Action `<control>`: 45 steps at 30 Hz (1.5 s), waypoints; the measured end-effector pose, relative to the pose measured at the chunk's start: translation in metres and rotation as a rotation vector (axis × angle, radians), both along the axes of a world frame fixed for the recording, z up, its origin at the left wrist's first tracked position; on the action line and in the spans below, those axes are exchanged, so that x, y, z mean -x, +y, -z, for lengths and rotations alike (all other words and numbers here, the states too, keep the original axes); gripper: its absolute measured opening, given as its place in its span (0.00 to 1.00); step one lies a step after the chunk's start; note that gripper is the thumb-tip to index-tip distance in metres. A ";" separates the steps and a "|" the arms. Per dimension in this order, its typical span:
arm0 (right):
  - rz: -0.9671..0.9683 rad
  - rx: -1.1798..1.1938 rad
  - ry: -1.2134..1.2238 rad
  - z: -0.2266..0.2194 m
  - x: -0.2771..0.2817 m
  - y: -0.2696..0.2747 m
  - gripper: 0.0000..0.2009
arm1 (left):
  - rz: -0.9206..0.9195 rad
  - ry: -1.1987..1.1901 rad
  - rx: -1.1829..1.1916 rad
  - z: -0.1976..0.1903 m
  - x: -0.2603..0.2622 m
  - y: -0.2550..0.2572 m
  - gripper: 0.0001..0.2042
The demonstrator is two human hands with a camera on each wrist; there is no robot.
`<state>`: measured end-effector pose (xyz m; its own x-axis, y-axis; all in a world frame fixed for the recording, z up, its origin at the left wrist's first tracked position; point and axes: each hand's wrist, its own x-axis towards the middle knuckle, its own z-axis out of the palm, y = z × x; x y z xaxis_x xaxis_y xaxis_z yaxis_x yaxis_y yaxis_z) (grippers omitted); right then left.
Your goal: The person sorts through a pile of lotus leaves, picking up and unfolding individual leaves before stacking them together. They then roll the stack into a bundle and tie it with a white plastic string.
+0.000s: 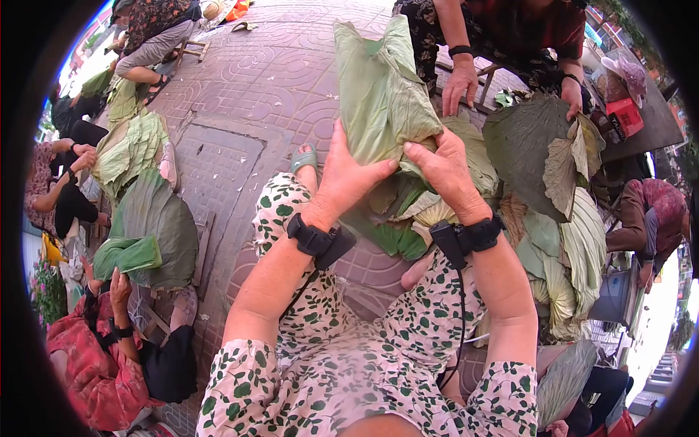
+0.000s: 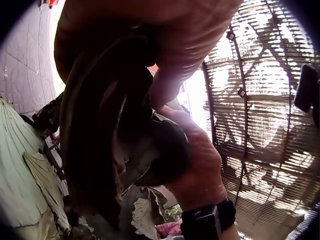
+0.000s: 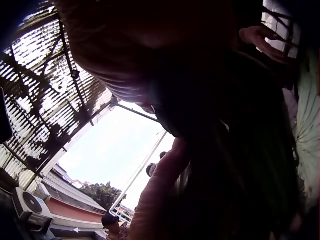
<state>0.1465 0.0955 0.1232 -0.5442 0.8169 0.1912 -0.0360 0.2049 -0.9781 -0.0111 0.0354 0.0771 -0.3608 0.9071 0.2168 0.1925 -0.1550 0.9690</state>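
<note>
Left grip (image 1: 351, 175) and right grip (image 1: 445, 166) were both nearly closed, thumbs and fingers pinching the near end of a folded leaf bundle (image 1: 378, 91) at 12 o'clock; the wrist views were perhaps too dark to confirm the underside. Folding seemed in hand, and the next move probably called for pressing that fold firm. One broad dark leaf (image 1: 526, 149) showed at 2 o'clock; farther out, a small red pack (image 1: 625, 118) bore no readable writing.

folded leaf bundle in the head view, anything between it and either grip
Nothing visible does: the person's left grip and right grip both hold the near end of the folded leaf bundle directly. The loose leaves show beneath, not in between. The bundle's underside is hidden in the head view.
</note>
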 end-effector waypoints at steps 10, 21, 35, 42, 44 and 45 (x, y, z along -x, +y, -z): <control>-0.048 -0.048 -0.044 -0.004 -0.001 -0.002 0.14 | 0.061 -0.060 0.078 0.001 0.001 0.000 0.43; -0.054 -0.061 -0.054 -0.004 0.001 -0.003 0.14 | 0.016 -0.096 0.006 0.003 0.001 -0.001 0.27; 0.000 -0.118 -0.097 -0.007 0.000 -0.006 0.15 | 0.124 -0.423 -0.042 -0.002 0.001 -0.003 0.18; 0.000 -0.129 -0.147 -0.006 -0.003 -0.006 0.15 | 0.148 -0.223 -0.003 -0.001 -0.001 -0.004 0.22; -0.001 -0.117 -0.143 -0.007 -0.002 -0.007 0.15 | 0.151 -0.219 -0.016 -0.003 -0.002 -0.005 0.21; -0.001 -0.118 -0.143 -0.008 -0.002 -0.008 0.15 | 0.143 -0.280 -0.037 -0.005 -0.003 -0.005 0.20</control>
